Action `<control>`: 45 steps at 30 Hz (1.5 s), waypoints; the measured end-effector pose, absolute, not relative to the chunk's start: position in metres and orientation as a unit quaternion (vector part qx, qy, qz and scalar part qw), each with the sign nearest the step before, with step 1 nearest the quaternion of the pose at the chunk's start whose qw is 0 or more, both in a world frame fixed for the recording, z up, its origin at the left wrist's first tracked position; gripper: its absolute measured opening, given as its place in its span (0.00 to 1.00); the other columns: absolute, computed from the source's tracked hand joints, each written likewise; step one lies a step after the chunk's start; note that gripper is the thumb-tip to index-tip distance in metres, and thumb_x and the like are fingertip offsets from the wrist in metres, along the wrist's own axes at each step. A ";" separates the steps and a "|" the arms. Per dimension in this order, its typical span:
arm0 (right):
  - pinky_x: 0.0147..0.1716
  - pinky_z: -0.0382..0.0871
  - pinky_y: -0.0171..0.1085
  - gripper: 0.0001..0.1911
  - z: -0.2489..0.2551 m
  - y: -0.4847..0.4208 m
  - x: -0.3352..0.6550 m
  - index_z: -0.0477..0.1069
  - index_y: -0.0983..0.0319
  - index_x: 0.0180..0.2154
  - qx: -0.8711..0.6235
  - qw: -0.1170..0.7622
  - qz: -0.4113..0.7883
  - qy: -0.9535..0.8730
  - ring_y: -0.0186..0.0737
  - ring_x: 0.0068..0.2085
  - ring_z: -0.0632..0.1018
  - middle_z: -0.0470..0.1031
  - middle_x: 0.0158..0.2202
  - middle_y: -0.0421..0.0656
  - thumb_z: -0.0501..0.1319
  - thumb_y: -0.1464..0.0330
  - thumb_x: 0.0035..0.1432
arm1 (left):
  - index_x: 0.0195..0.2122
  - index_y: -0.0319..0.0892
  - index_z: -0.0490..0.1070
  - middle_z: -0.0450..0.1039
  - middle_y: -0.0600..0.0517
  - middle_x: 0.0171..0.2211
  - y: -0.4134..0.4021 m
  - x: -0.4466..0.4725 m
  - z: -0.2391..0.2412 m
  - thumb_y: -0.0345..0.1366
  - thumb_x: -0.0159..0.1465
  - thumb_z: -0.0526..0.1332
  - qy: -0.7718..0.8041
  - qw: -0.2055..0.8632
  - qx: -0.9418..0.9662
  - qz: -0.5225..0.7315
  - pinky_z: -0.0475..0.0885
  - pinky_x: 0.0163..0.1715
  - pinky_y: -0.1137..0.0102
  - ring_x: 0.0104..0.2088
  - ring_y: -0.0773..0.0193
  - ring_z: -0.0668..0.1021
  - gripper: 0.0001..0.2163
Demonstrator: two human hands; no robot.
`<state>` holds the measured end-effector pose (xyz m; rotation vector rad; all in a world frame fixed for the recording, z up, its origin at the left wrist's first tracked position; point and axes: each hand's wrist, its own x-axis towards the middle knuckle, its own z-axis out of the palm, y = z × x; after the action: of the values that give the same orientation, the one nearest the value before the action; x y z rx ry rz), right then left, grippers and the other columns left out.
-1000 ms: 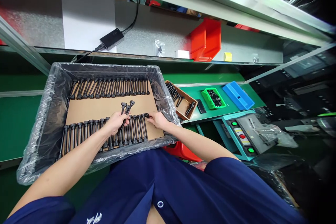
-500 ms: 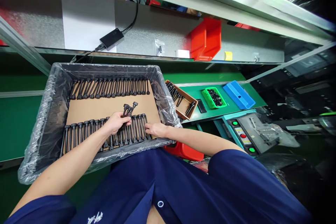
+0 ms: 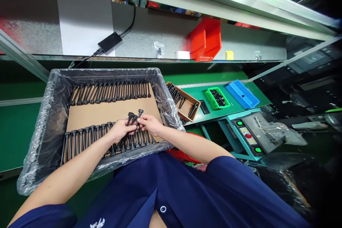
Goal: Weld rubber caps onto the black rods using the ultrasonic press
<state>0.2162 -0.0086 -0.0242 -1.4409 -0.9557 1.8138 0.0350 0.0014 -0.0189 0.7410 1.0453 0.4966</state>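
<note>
Several black ribbed rods with knobbed ends (image 3: 130, 117) are in my left hand (image 3: 122, 130), whose fingers are closed around them over the bin. My right hand (image 3: 150, 125) meets it from the right, thumb and fingertips pinched on one black ribbed rod (image 3: 140, 112) that leans outward from the bunch. Beneath both hands, a near row of similar rods (image 3: 87, 137) lies side by side on a cardboard sheet (image 3: 100, 111). A far row (image 3: 112, 92) lies along the opposite wall. My hands and forearms cover part of the near row.
Clear plastic lines the dark bin (image 3: 34, 142). Right of it are a brown tray (image 3: 196, 115) of rods, a green tray (image 3: 227, 104) of small black parts and a blue tray (image 3: 247, 99). A shelf above bears a red bin (image 3: 212, 41) and a black adapter box (image 3: 110, 42).
My right hand has left the right end of the near row and come to the bunch in my left hand, gripping one rod there. My left hand stays nearly in place.
</note>
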 end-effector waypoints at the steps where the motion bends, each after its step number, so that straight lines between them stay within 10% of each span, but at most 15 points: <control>1: 0.21 0.66 0.26 0.14 -0.022 -0.005 0.218 0.65 0.63 0.29 -0.560 0.320 0.675 -0.357 0.27 0.21 0.70 0.68 0.21 0.35 0.63 0.61 0.60 | 0.36 0.35 0.76 0.78 0.48 0.32 0.002 0.035 -0.019 0.38 0.43 0.76 0.487 0.771 0.337 0.233 0.72 0.32 0.69 0.30 0.64 0.78 0.20; 9: 0.32 0.70 0.30 0.04 -0.026 0.015 0.268 0.70 0.66 0.34 -0.716 -0.090 0.330 -0.609 0.39 0.32 0.80 0.77 0.27 0.46 0.63 0.71 0.59 | 0.31 0.35 0.73 0.72 0.52 0.25 0.011 0.035 -0.015 0.35 0.54 0.66 0.547 0.720 0.328 0.272 0.60 0.18 0.76 0.20 0.73 0.69 0.08; 17: 0.35 0.69 0.30 0.05 -0.047 -0.003 0.252 0.73 0.66 0.37 -0.696 -0.132 0.314 -0.632 0.39 0.36 0.81 0.79 0.30 0.46 0.61 0.70 0.62 | 0.36 0.33 0.74 0.72 0.52 0.22 0.007 0.037 -0.003 0.27 0.52 0.64 0.568 0.718 0.307 0.261 0.68 0.28 0.73 0.24 0.69 0.74 0.10; 25: 0.41 0.68 0.32 0.07 -0.032 0.001 0.261 0.75 0.65 0.37 -0.697 -0.062 0.292 -0.652 0.40 0.43 0.79 0.79 0.37 0.47 0.59 0.68 0.63 | 0.33 0.36 0.76 0.74 0.52 0.23 0.005 0.034 -0.021 0.37 0.43 0.74 0.538 0.723 0.345 0.262 0.63 0.25 0.72 0.24 0.68 0.72 0.17; 32: 0.18 0.60 0.27 0.17 -0.024 -0.024 0.210 0.69 0.63 0.30 -0.570 0.273 0.671 -0.387 0.26 0.19 0.65 0.66 0.20 0.34 0.65 0.55 0.55 | 0.33 0.36 0.79 0.73 0.52 0.22 0.002 0.034 -0.020 0.42 0.41 0.76 0.477 0.752 0.385 0.243 0.64 0.25 0.71 0.22 0.70 0.69 0.20; 38: 0.21 0.63 0.29 0.15 -0.014 0.000 0.238 0.64 0.61 0.35 -0.595 0.358 0.569 -0.439 0.30 0.23 0.68 0.67 0.25 0.36 0.61 0.56 0.58 | 0.32 0.36 0.77 0.76 0.48 0.28 0.004 0.034 -0.017 0.48 0.46 0.73 0.519 0.717 0.398 0.243 0.66 0.24 0.72 0.24 0.67 0.73 0.20; 45: 0.32 0.68 0.35 0.10 -0.014 -0.002 0.300 0.71 0.64 0.39 -0.368 -0.175 0.190 -0.893 0.36 0.34 0.75 0.70 0.46 0.50 0.51 0.74 0.65 | 0.28 0.38 0.74 0.72 0.51 0.22 0.007 0.032 -0.014 0.48 0.50 0.69 0.542 0.689 0.423 0.230 0.53 0.18 0.75 0.18 0.72 0.64 0.17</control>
<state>0.3004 -0.0025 -0.0142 -1.3065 -3.1701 0.6729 0.0320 0.0067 -0.0141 0.9455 1.2127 0.5152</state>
